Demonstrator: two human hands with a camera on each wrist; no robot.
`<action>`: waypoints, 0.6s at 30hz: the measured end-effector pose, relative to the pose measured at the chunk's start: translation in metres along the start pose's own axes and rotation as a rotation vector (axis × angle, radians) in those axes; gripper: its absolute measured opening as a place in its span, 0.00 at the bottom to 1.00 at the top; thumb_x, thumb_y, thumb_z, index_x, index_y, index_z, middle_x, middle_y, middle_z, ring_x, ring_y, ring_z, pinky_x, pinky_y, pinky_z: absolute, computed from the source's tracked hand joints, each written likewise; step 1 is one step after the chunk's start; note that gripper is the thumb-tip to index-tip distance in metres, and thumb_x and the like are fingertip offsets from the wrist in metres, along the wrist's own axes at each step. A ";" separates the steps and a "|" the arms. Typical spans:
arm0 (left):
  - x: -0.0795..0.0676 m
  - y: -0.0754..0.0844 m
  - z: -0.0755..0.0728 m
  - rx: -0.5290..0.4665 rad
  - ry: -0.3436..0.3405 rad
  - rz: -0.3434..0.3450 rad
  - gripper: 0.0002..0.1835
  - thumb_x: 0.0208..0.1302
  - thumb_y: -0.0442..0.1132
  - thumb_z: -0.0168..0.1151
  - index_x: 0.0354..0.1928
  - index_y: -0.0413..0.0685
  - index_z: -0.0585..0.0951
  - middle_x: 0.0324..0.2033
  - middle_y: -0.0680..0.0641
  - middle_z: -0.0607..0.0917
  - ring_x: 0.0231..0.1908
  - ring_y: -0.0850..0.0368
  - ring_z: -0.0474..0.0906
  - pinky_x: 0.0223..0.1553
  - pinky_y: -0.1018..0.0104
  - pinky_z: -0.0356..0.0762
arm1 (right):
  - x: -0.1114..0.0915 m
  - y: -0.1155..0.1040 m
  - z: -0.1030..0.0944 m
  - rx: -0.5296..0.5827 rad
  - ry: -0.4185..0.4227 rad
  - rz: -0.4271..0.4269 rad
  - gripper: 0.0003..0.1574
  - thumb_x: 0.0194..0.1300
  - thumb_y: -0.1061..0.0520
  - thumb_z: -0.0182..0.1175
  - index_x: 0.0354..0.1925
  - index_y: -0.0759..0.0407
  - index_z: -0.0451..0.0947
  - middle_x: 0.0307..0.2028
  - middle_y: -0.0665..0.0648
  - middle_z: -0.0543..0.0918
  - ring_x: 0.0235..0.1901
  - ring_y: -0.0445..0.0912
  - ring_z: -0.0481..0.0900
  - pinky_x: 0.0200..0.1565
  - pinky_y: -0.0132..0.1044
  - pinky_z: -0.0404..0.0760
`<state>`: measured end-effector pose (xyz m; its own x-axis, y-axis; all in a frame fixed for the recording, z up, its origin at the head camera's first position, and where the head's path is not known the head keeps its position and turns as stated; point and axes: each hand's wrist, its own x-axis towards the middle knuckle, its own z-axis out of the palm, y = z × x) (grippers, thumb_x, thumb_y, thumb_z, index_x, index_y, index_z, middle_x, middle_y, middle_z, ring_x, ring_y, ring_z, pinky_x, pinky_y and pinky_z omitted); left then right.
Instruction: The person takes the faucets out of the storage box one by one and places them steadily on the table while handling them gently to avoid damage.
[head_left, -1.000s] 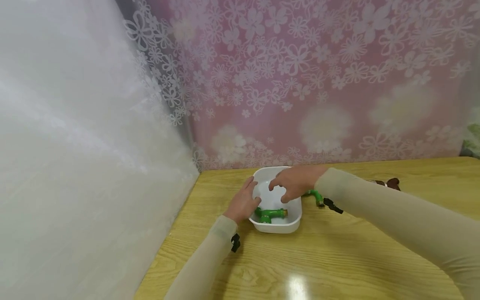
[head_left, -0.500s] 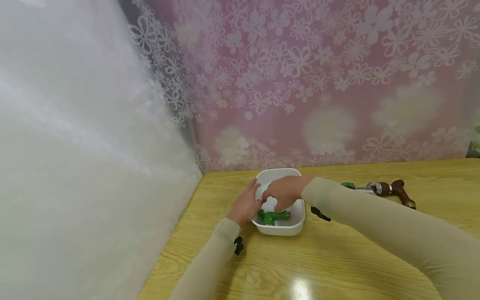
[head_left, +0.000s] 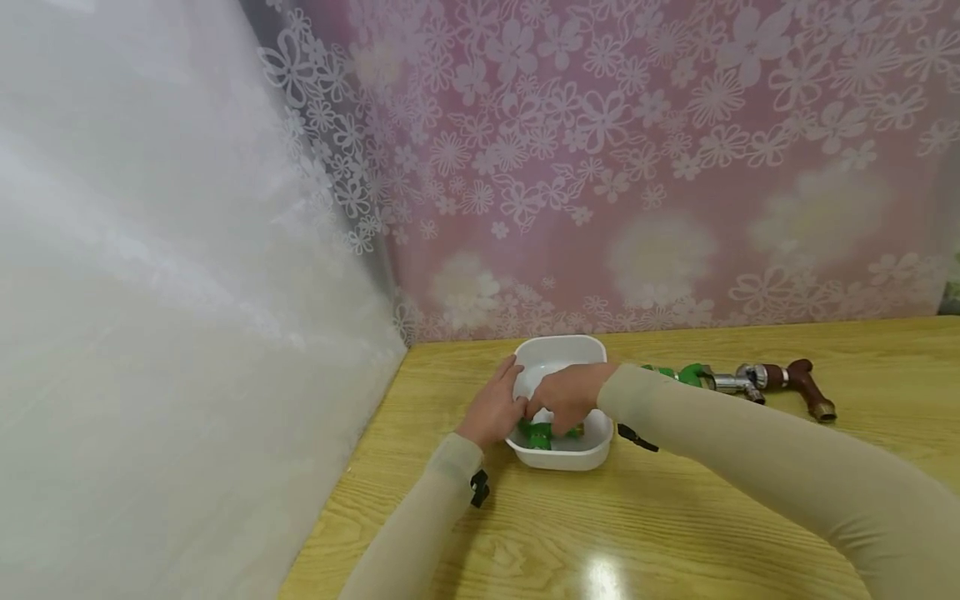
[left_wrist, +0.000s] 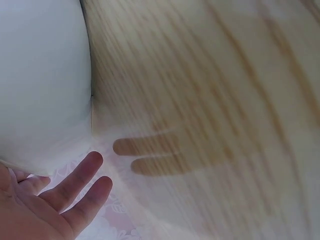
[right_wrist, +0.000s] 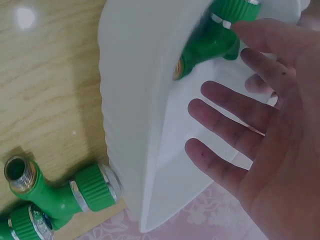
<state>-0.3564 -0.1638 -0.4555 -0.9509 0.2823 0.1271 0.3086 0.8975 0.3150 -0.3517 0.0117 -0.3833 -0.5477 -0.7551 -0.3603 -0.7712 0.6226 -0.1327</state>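
A white plastic basin (head_left: 562, 458) stands on the wooden table with a green tap (head_left: 539, 437) lying inside near its close end. My left hand (head_left: 491, 408) rests at the basin's left rim, thumb over the edge. In the left wrist view its outer fingers (left_wrist: 82, 175) extend past the basin's outer wall. My right hand (head_left: 567, 394) reaches down into the basin over the tap. In the right wrist view the thumb and index finger come right up to the tap's green body (right_wrist: 210, 45), and the other fingers (right_wrist: 215, 102) are spread and nearly straight.
Right of the basin lie another green tap (head_left: 693, 375), a chrome fitting (head_left: 738, 382) and a brown tap (head_left: 806, 390), in a row partly behind my right sleeve. A flowered pink curtain (head_left: 600, 167) hangs at the back, and a white sheet (head_left: 187, 292) at the left.
My right hand has moved left and down into the basin, reaching the green tap. The taps at the right have come into view from behind the sleeve. My left hand stays at the rim.
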 end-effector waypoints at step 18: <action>0.001 -0.002 0.003 0.003 -0.002 -0.008 0.30 0.64 0.45 0.49 0.69 0.50 0.58 0.72 0.52 0.49 0.66 0.54 0.59 0.60 0.56 0.66 | 0.009 -0.011 0.012 -0.056 -0.007 -0.078 0.34 0.58 0.63 0.58 0.56 0.29 0.72 0.52 0.40 0.77 0.34 0.34 0.73 0.36 0.31 0.73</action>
<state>-0.3582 -0.1647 -0.4592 -0.9534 0.2755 0.1230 0.3007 0.9008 0.3133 -0.3438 0.0009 -0.3963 -0.4831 -0.7995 -0.3570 -0.8284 0.5494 -0.1092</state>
